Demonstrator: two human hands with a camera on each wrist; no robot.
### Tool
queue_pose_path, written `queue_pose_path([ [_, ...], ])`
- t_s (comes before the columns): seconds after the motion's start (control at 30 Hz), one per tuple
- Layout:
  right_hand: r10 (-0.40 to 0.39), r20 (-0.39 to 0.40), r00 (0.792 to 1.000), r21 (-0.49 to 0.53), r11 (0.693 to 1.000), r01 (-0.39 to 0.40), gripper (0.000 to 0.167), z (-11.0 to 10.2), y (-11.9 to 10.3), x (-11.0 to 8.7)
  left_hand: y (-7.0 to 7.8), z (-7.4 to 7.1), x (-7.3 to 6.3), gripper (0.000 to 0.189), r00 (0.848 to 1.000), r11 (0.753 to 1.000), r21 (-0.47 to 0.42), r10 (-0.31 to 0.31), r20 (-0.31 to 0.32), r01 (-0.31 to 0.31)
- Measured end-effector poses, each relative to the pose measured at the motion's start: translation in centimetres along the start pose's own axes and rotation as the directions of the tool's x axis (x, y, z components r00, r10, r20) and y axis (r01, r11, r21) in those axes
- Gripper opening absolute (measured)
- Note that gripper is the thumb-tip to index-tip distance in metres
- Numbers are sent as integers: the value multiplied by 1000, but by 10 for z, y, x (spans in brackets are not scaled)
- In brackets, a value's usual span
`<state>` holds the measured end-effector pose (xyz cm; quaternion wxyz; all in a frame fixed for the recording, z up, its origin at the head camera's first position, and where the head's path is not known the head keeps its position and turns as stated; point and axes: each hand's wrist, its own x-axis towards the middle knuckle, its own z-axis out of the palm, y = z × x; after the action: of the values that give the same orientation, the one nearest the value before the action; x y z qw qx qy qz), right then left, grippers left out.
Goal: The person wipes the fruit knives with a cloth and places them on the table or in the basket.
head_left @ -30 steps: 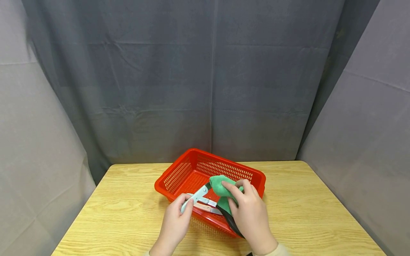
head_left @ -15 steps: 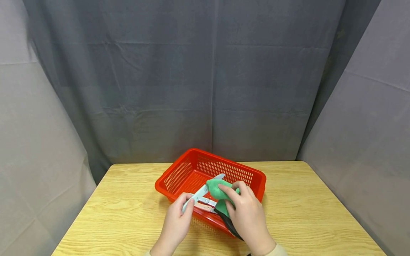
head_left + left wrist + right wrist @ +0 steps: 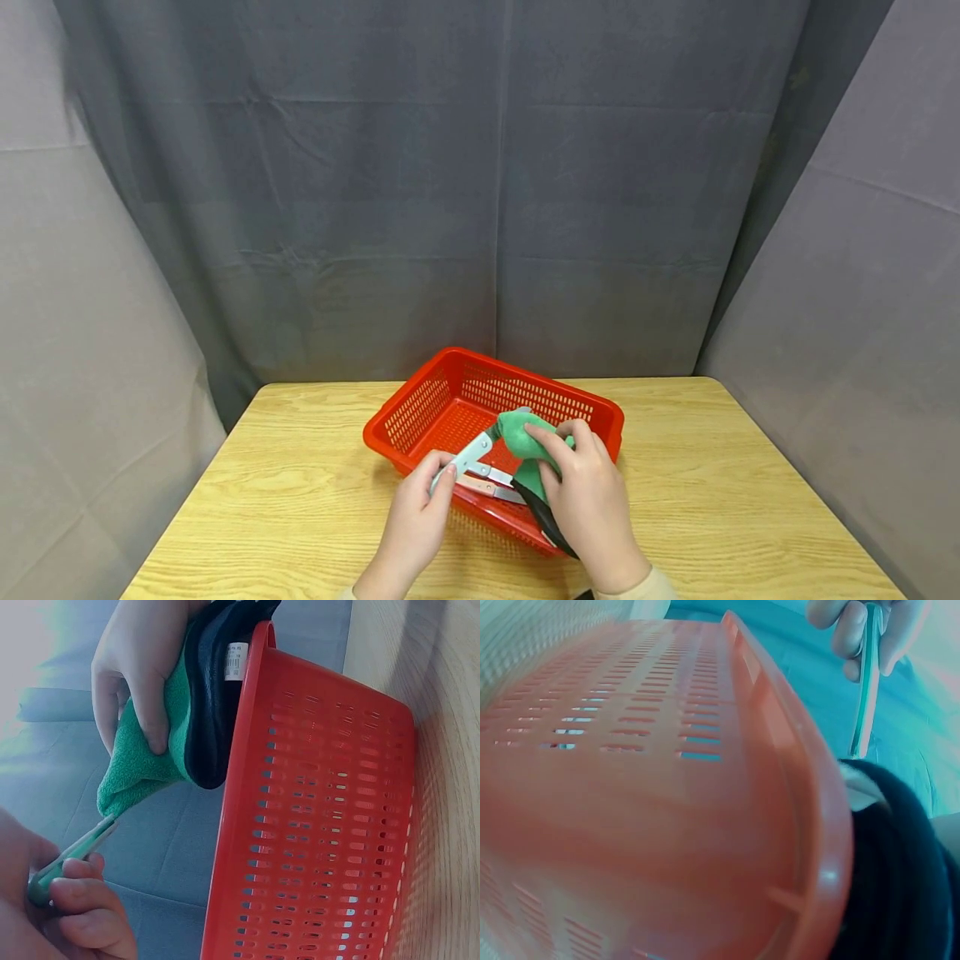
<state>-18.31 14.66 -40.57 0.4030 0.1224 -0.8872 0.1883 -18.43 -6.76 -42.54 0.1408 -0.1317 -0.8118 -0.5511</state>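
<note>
My left hand [image 3: 414, 515] grips the pale mint handle of a knife [image 3: 469, 456] held over the basket, its blade pointing up and to the right. Fingers of my right hand [image 3: 592, 504] pinch a green cloth [image 3: 521, 433] with a black edge, folded around that blade. Past the cloth a bit of the blade tip shows. In the left wrist view, the green cloth [image 3: 146, 761] meets the knife [image 3: 75, 851] just beyond the handle. Below, inside the red basket [image 3: 538, 381], lie another mint-handled knife [image 3: 480, 470] and a peach-handled knife [image 3: 477, 485], partly covered by the hands and cloth.
The slotted plastic basket stands at an angle on a light wooden table [image 3: 285, 475]. Its near rim passes beneath both hands, and the cloth's black part hangs over it. Grey curtains [image 3: 375, 208] enclose the table at the back and sides.
The cloth slid down the blade toward the handle, baring the tip, then moved back up toward the tip with my right hand. My left hand has barely moved.
</note>
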Motion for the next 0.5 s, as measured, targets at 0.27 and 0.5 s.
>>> queue_pose_path([
  [0.27,55,-11,998,9,998,-55,51,-1,5,1,1,0,0,12,1000,1000,-21,-10,20,10],
  [0.5,99,-31,995,16,995,-98,51,0,11,2,1,-1,0,11,999,999,-32,-14,37,15],
])
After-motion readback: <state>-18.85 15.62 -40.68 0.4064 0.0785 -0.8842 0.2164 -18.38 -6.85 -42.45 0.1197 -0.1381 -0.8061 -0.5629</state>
